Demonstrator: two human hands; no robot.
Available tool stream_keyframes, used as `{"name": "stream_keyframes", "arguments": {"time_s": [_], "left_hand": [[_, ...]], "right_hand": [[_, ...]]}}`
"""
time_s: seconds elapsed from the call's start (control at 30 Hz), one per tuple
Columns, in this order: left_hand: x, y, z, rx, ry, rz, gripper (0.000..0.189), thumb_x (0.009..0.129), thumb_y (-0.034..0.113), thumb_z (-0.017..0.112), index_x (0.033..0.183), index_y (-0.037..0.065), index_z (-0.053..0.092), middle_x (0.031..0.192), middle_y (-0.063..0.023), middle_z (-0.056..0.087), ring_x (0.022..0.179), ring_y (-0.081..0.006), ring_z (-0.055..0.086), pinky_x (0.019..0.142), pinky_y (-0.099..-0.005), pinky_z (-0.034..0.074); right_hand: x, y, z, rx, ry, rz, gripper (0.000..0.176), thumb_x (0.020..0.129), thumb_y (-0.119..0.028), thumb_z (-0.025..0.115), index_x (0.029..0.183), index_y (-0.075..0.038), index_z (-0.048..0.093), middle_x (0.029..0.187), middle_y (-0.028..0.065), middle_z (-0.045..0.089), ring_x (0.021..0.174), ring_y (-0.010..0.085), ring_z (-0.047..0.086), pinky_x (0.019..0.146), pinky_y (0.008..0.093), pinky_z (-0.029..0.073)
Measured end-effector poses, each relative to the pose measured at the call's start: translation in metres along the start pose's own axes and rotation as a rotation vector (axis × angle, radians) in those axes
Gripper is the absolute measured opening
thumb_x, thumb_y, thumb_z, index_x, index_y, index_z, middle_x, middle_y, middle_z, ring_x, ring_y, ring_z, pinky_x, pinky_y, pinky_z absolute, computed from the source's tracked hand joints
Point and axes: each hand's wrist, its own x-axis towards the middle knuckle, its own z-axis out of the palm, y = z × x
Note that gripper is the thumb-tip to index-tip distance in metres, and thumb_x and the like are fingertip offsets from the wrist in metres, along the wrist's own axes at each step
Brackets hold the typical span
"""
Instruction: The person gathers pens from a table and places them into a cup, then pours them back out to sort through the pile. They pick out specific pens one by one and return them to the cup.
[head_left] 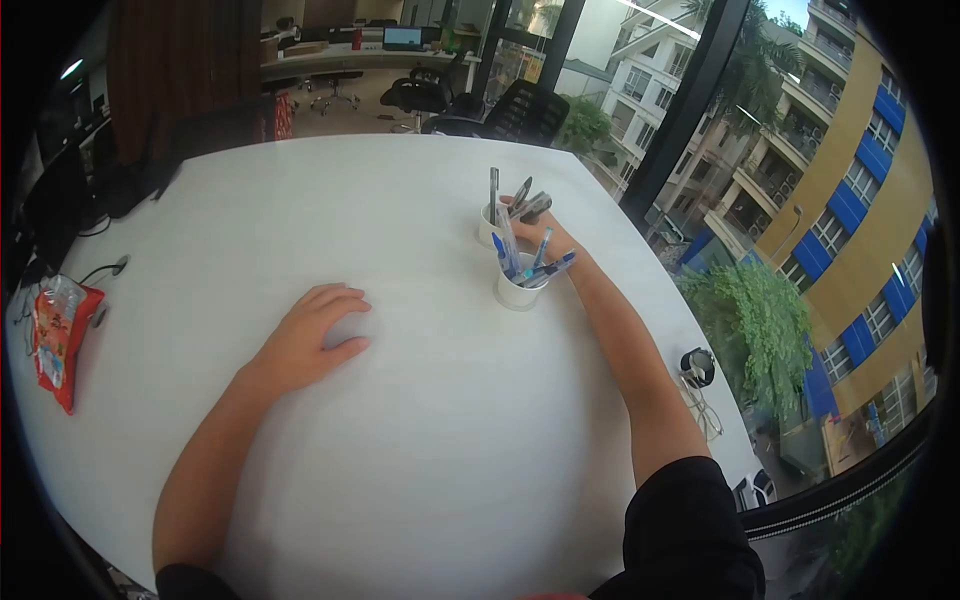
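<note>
Two white cups of pens stand right of centre on the white table. The nearer cup (518,291) holds several blue and clear pens (509,255). Behind it is the farther cup (489,233), with dark and grey pens (494,196) upright and leaning in it. My right hand (545,232) reaches past the nearer cup to the farther one, its fingers closed around the right side by the pens; the pens and the nearer cup partly hide what it grips. My left hand (312,338) rests on the table left of the cups, fingers curved and apart, holding nothing.
A red snack packet (62,335) lies at the left edge near cables and a dark monitor (62,205). At the right edge are a black round object (697,367) and eyeglasses (706,408). Office chairs (525,113) stand beyond the far edge, beside tall windows.
</note>
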Motion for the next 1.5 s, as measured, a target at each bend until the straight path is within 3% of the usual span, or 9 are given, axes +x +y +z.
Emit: {"name": "stream_keyframes", "arguments": {"time_s": [0.07, 0.1, 0.2, 0.33, 0.47, 0.57, 0.9, 1.13, 1.5], "left_hand": [[-0.003, 0.000, 0.002, -0.060, 0.019, -0.033, 0.037, 0.095, 0.016, 0.075, 0.129, 0.006, 0.066, 0.142, -0.0116, 0.063, 0.142, -0.0322, 0.049, 0.117, -0.0439, 0.042], [-0.005, 0.001, 0.004, -0.048, 0.017, -0.032, 0.037, 0.095, 0.016, 0.075, 0.129, 0.006, 0.066, 0.142, -0.0116, 0.063, 0.142, -0.0322, 0.049, 0.117, -0.0439, 0.042], [-0.008, -0.002, 0.014, 0.065, 0.043, -0.048, 0.038, 0.097, 0.018, 0.073, 0.133, 0.006, 0.066, 0.145, -0.0110, 0.063, 0.144, -0.0303, 0.049, 0.117, -0.0436, 0.043], [-0.015, 0.004, 0.021, 0.244, -0.026, -0.182, 0.053, 0.105, 0.038, 0.060, 0.150, 0.010, 0.056, 0.163, -0.0108, 0.048, 0.156, -0.0283, 0.036, 0.127, -0.0455, 0.030], [-0.035, 0.050, 0.036, 0.455, -0.062, -0.474, 0.075, 0.105, 0.065, 0.044, 0.163, 0.016, 0.042, 0.174, -0.0086, 0.029, 0.163, -0.0256, 0.021, 0.133, -0.0470, 0.013], [-0.047, 0.066, 0.045, 0.425, -0.004, -0.531, 0.084, 0.101, 0.073, 0.043, 0.164, 0.017, 0.041, 0.174, -0.0082, 0.029, 0.163, -0.0264, 0.019, 0.133, -0.0496, 0.010], [-0.044, 0.037, 0.044, 0.375, 0.009, -0.448, 0.082, 0.100, 0.071, 0.051, 0.159, 0.015, 0.049, 0.171, -0.0124, 0.035, 0.161, -0.0319, 0.025, 0.131, -0.0543, 0.015], [-0.045, 0.046, 0.041, 0.324, 0.010, -0.444, 0.080, 0.100, 0.067, 0.054, 0.158, 0.013, 0.050, 0.171, -0.0151, 0.036, 0.161, -0.0334, 0.025, 0.130, -0.0552, 0.016], [-0.046, 0.054, 0.039, 0.290, -0.004, -0.480, 0.078, 0.100, 0.066, 0.054, 0.159, 0.013, 0.049, 0.172, -0.0147, 0.033, 0.162, -0.0333, 0.022, 0.131, -0.0545, 0.014]], "right_hand": [[-0.019, 0.005, -0.004, -0.386, 0.071, 0.113, 0.072, 0.092, -0.040, 0.079, 0.151, -0.004, 0.055, 0.145, 0.0197, 0.063, 0.136, 0.0319, 0.058, 0.116, 0.0430, 0.044], [-0.027, 0.014, -0.013, -0.506, 0.038, -0.032, 0.074, 0.087, -0.044, 0.080, 0.146, -0.004, 0.059, 0.139, 0.0207, 0.067, 0.131, 0.0345, 0.063, 0.114, 0.0434, 0.045], [-0.071, 0.019, -0.001, -0.677, 0.207, 0.074, 0.067, 0.090, -0.044, 0.076, 0.143, -0.006, 0.061, 0.140, 0.0210, 0.067, 0.129, 0.0372, 0.064, 0.111, 0.0457, 0.048], [-0.138, -0.011, 0.036, -0.996, 0.282, 0.061, 0.056, 0.103, -0.046, 0.056, 0.144, -0.010, 0.061, 0.156, 0.0156, 0.056, 0.146, 0.0319, 0.050, 0.123, 0.0501, 0.036], [-0.190, -0.042, 0.072, -0.991, 0.360, 0.210, 0.054, 0.105, -0.044, 0.049, 0.145, -0.010, 0.061, 0.161, 0.0129, 0.050, 0.153, 0.0286, 0.041, 0.128, 0.0526, 0.027], [-0.208, -0.055, 0.095, -1.027, 0.414, 0.318, 0.054, 0.104, -0.044, 0.051, 0.147, -0.012, 0.061, 0.160, 0.0120, 0.052, 0.151, 0.0294, 0.043, 0.128, 0.0539, 0.026], [-0.195, -0.035, 0.070, -0.876, 0.381, 0.242, 0.057, 0.091, -0.047, 0.069, 0.136, -0.012, 0.071, 0.150, 0.0121, 0.063, 0.141, 0.0296, 0.055, 0.123, 0.0553, 0.032], [-0.194, -0.025, 0.061, -0.872, 0.415, 0.161, 0.060, 0.089, -0.046, 0.072, 0.133, -0.005, 0.071, 0.140, 0.0171, 0.068, 0.132, 0.0344, 0.062, 0.113, 0.0443, 0.047], [-0.197, -0.029, 0.060, -0.825, 0.419, 0.164, 0.058, 0.091, -0.042, 0.072, 0.135, -0.005, 0.069, 0.142, 0.0177, 0.066, 0.130, 0.0354, 0.063, 0.114, 0.0446, 0.045]]}}
